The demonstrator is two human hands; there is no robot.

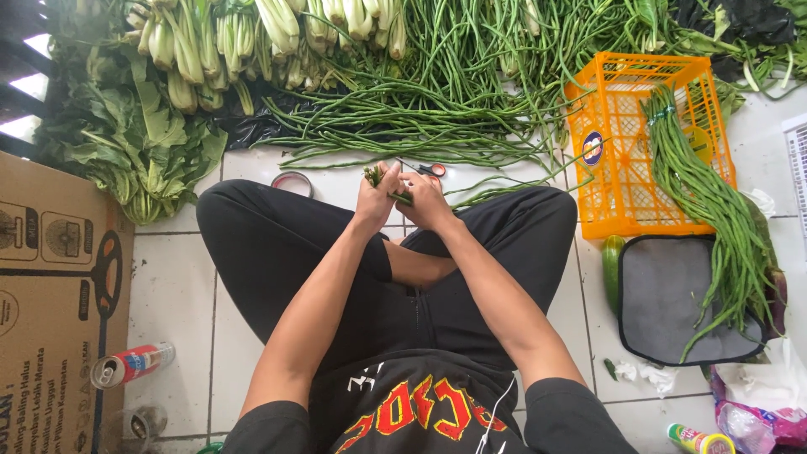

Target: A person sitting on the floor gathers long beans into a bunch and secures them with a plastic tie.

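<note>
The fingers (380,179) of the left hand (376,200) are curled and pressed around the cut ends of a small bunch of long beans (376,175), which pokes up out of the fist; the fingers of the right hand (425,200) close on the same bunch just beside it, though how many pods they pinch is too small to tell, and the rest of the bunch is hidden behind both hands. The hands touch each other above the person's crossed legs in black trousers (277,244). Just beyond the knuckles lie red-handled scissors (431,170), half covered by the right hand, and a roll of tape (292,182) on the tiled floor (181,294). Farther out a loose heap of long beans (437,92) spreads beside leafy greens (134,134). To the right an orange crate (618,168) holds a tied bundle of beans (714,210) that trails over a grey mat (664,303). A cardboard box (50,319) is cut off at the left edge.
</note>
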